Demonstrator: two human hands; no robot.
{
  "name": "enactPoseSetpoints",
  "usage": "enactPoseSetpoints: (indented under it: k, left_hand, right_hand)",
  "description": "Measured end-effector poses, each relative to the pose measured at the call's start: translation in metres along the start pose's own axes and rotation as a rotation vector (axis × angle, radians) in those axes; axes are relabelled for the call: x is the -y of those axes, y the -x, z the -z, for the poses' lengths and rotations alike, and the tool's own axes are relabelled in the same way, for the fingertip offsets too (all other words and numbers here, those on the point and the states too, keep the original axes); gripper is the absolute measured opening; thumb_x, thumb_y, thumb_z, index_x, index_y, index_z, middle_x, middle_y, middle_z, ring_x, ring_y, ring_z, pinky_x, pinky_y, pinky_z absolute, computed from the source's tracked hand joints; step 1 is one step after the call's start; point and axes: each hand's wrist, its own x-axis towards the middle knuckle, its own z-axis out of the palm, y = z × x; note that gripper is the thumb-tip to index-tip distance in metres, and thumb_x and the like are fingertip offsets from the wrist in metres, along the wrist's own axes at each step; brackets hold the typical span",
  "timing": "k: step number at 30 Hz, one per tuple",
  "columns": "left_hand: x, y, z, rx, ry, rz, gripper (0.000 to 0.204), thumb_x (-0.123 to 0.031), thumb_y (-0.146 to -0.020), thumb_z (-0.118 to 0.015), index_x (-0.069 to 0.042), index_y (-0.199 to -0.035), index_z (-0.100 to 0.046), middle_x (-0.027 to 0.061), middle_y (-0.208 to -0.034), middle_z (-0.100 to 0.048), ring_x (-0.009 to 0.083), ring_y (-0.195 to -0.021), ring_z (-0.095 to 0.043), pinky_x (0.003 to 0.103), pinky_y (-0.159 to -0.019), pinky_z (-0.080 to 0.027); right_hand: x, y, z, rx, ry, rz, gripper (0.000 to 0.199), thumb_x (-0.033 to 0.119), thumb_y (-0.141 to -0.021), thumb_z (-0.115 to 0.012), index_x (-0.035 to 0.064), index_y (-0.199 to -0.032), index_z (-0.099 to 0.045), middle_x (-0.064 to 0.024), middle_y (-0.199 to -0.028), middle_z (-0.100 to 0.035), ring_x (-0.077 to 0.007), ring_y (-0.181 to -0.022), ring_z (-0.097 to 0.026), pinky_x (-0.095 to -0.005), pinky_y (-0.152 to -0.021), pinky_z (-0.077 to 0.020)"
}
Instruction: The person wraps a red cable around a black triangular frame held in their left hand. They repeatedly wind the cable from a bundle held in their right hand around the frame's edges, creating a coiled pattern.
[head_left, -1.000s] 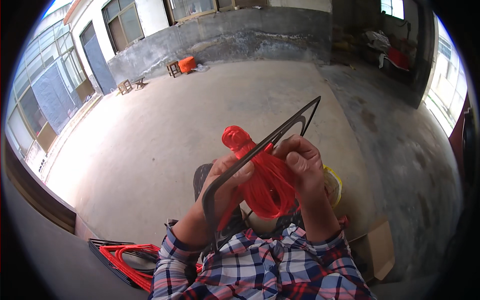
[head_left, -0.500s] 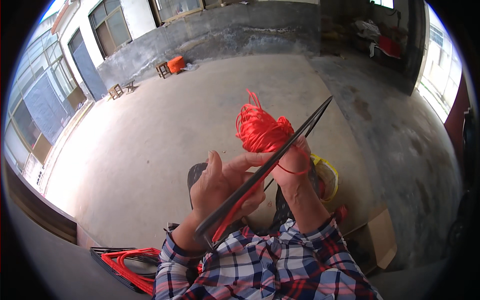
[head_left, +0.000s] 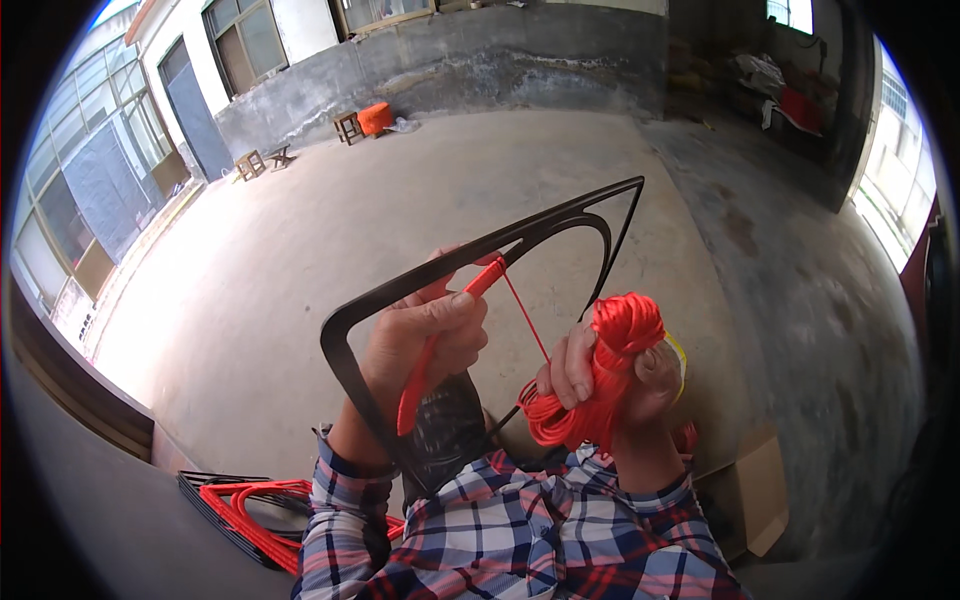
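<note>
My left hand (head_left: 425, 335) is closed around a black triangular frame (head_left: 470, 246) with rounded corners and a curved inner bar. A red cord-wrapped strip (head_left: 487, 278) of the frame passes through the same grip, its lower end showing below my fingers. In my right hand (head_left: 572, 366) is a thick bundle of red cord (head_left: 612, 385), bound tight near its top. One thin taut strand (head_left: 527, 315) runs from the strip's upper end down to the bundle. My left fingertips behind the frame are partly hidden.
More red and black frames (head_left: 245, 520) lie at the lower left. A cardboard box (head_left: 762, 490) stands at the lower right, and a yellow-rimmed container (head_left: 681, 362) is partly hidden behind my right hand. Small stools (head_left: 348, 127) and an orange-red seat (head_left: 376, 119) stand by the far wall.
The frame has turned from nearly edge-on to show its open triangle. My right hand has brought the bundle down and to the right, away from the frame, and the strand is stretched out.
</note>
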Motion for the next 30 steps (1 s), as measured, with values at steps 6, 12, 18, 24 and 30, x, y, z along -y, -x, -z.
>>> enactPoseSetpoints:
  k: [6,12,18,24,30]
  left_hand:
    - [0.008,-0.001,0.009,-0.037,-0.013,-0.033,0.042,-0.019,-0.102,-0.054,-0.009,-0.142,-0.050,-0.0058,-0.063,-0.035,0.0052,-0.051,-0.031,0.023,-0.046,-0.023]
    - [0.011,-0.006,-0.012,-0.166,0.021,-0.070,0.062,-0.042,-0.103,-0.050,0.005,-0.143,-0.044,0.0016,-0.066,-0.052,0.0103,-0.056,-0.048,0.023,-0.048,-0.038]
    - [0.019,-0.011,-0.018,0.278,0.420,-0.120,0.082,-0.066,-0.100,-0.030,0.004,-0.139,-0.047,0.0223,-0.137,-0.054,0.0351,-0.123,-0.058,0.047,-0.109,-0.045]
    - [0.015,-0.001,-0.042,-0.124,0.009,-0.134,0.054,-0.039,-0.096,-0.060,0.002,-0.131,-0.055,0.0104,-0.105,-0.068,0.0206,-0.091,-0.068,0.034,-0.072,-0.053]
    - [0.027,-0.003,-0.027,-0.215,-1.434,-0.935,0.042,-0.021,-0.082,-0.071,-0.003,-0.119,-0.062,0.0070,-0.090,-0.069,0.0207,-0.077,-0.069,0.029,-0.065,-0.051]
  right_hand:
    - [0.006,-0.001,0.046,-0.486,-0.143,-0.056,0.035,0.034,-0.101,-0.046,0.0026,-0.115,-0.053,-0.0135,-0.092,-0.061,-0.0265,-0.084,-0.062,-0.0425,-0.080,-0.0528]
    - [0.018,-0.012,-0.024,-0.157,0.384,-0.230,0.056,0.002,-0.088,-0.065,-0.0020,-0.141,-0.046,-0.0155,-0.120,-0.066,-0.0215,-0.113,-0.064,-0.0378,-0.102,-0.0471]
    - [0.019,-0.057,-0.063,-0.237,1.022,-0.008,0.033,0.007,-0.087,-0.076,-0.0002,-0.113,-0.057,-0.0068,-0.096,-0.071,-0.0123,-0.093,-0.067,-0.0258,-0.085,-0.0517]
    - [0.001,-0.036,0.008,-0.300,0.243,0.014,0.022,0.016,-0.096,-0.065,0.0020,-0.113,-0.060,-0.0059,-0.092,-0.069,-0.0110,-0.086,-0.066,-0.0251,-0.083,-0.0517]
    - [-0.012,-0.053,0.005,-0.111,-0.185,-0.330,0.046,0.031,-0.096,-0.058,-0.0047,-0.126,-0.057,-0.0171,-0.117,-0.066,-0.0246,-0.109,-0.065,-0.0385,-0.098,-0.0497]
